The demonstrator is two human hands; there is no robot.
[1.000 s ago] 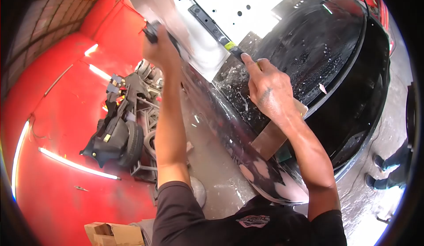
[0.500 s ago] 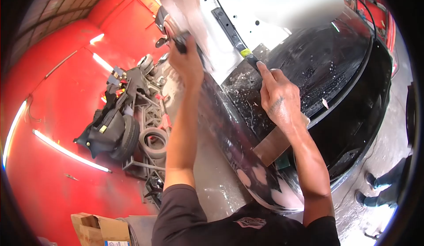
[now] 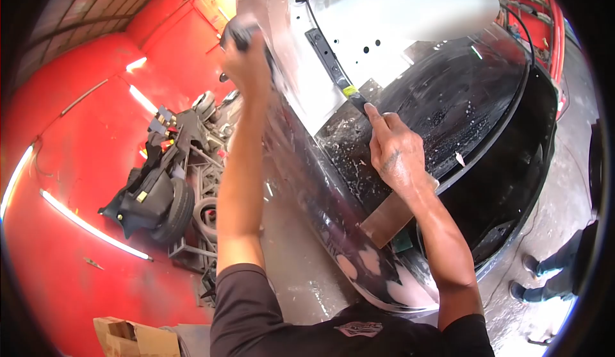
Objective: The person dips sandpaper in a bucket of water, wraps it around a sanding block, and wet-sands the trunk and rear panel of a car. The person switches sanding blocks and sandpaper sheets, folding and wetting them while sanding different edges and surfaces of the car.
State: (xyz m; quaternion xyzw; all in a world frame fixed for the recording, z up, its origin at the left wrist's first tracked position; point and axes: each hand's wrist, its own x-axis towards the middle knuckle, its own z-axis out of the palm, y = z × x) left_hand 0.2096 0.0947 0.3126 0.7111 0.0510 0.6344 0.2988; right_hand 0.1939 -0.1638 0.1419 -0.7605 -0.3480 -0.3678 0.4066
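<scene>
My left hand (image 3: 246, 65), arm stretched forward, is closed around a dark block (image 3: 240, 33) against the side of the car body (image 3: 291, 94). Motion blur hides the block's exact kind. Patches of pinkish-grey and black finish cover that body side. My right hand (image 3: 396, 152) is closed at the lower end of a narrow black bar (image 3: 333, 65) with a yellow-green band (image 3: 349, 91). Its fingers are curled, one stretched along the bar. Beneath it lies a wet, speckled black panel (image 3: 442, 107). A flat brown piece (image 3: 387, 219) lies under my right wrist.
A black opening (image 3: 493, 177) lies beyond the panel's curved edge. To the left, car parts and a tyre (image 3: 176, 213) are piled by a red wall (image 3: 70, 132). A cardboard box (image 3: 138, 338) is at lower left. Another person's legs (image 3: 551, 267) show at right.
My left hand has moved forward and left along the car body with the dark block. My right hand keeps its place on the bar; the whole view has shifted slightly.
</scene>
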